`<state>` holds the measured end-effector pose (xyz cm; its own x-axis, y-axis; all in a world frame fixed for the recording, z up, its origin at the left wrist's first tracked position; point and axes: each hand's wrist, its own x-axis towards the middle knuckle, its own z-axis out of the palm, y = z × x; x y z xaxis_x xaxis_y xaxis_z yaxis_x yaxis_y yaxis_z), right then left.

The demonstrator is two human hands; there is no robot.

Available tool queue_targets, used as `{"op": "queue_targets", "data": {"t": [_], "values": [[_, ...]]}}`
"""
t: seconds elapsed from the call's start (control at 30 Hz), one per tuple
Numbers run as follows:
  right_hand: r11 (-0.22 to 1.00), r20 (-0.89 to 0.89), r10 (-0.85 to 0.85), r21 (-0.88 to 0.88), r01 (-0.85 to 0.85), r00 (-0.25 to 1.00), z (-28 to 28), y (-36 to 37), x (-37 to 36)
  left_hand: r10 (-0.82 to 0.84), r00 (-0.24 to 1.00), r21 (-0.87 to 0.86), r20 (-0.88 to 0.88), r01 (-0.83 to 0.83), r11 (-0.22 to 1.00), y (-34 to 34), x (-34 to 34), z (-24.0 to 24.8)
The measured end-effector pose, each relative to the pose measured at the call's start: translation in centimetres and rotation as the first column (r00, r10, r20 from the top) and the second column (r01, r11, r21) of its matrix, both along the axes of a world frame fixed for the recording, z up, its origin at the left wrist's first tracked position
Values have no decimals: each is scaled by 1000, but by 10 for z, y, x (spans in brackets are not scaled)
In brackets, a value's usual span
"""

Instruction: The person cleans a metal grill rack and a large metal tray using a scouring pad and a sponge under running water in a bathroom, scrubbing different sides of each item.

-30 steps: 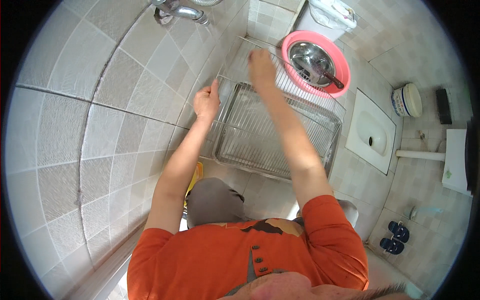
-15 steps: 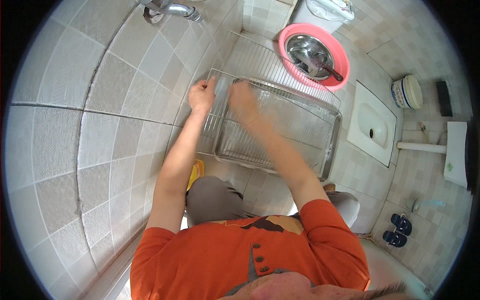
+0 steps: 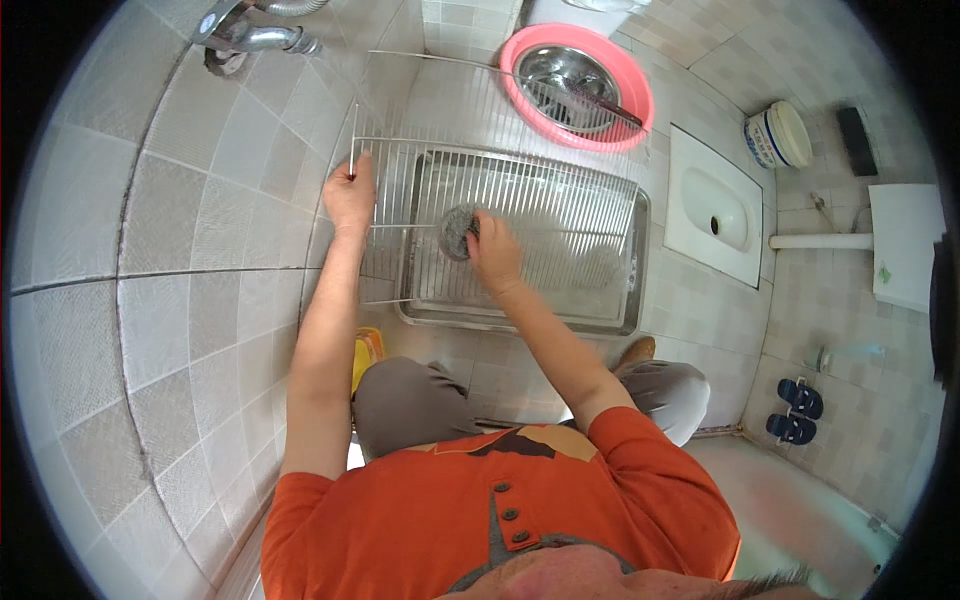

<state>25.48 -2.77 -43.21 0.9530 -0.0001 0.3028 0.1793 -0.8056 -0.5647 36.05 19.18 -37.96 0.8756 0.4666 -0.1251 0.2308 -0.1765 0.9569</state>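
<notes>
My left hand (image 3: 350, 195) is closed around the left edge of a metal wire rack (image 3: 575, 190). The rack lies over a shallow rectangular metal tray (image 3: 640, 285) on the floor. In my right hand (image 3: 496, 255) is a grey steel wool scourer (image 3: 460, 230), gripped by the fingers and pressed against the rack's wires left of the middle. More thin wires stretch back toward the pink basin; I cannot tell whether they belong to this rack or a second one. Beneath the wires the tray's bottom looks shiny.
Behind the tray stands a pink basin (image 3: 640, 95) holding a steel bowl (image 3: 568, 90) and a dark-handled utensil (image 3: 612, 108). To the right are a squat toilet (image 3: 715, 205) and a white bucket (image 3: 777, 138). A tap (image 3: 265, 38) juts from the left wall; something yellow (image 3: 367, 355) sits by my left knee.
My right hand has come nearer and shows clearly with the scourer, after being blurred at the rack's far left. My left hand keeps its hold. The whole view has shifted.
</notes>
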Motion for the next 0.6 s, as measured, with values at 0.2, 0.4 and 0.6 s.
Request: {"op": "queue_targets", "data": {"t": [0.2,0.4,0.6], "values": [[979,-91,154,-120,-164,984,-5,4,-4,10,999,237,36,-19,971,-9,-4,9],[995,-43,-23,-96,19,999,-54,-61,-5,61,997,244,40,-69,967,-9,-29,2],[759,-250,-647,-123,639,721,-34,-126,44,71,994,181,88,-87,980,-5,-38,0]]}}
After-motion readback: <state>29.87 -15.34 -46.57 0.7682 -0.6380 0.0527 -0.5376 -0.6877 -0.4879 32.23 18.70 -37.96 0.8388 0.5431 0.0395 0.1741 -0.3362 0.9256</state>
